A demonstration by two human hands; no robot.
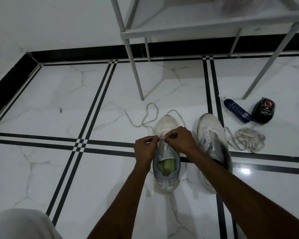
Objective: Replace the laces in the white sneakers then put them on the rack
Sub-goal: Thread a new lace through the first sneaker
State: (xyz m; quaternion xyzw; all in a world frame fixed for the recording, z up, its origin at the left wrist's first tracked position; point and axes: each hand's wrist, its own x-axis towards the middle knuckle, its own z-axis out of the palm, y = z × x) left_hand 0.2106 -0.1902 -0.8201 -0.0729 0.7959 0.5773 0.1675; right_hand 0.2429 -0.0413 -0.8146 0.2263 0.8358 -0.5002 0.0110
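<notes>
now both hands' fingers pinch lace point(149, 116) on scuffed white sneaker point(166, 152), green insole showing.

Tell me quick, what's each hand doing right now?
Left hand: closed, pinching the lace at the eyelets of the left sneaker.
Right hand: closed, pinching the same lace at the eyelets.

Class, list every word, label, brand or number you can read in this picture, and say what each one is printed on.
No text can be read.
Blue bottle: white print and a code patch, too blurred.
Black container: red and white label, too small.
Left sneaker tongue tab: a word, illegible.
</notes>
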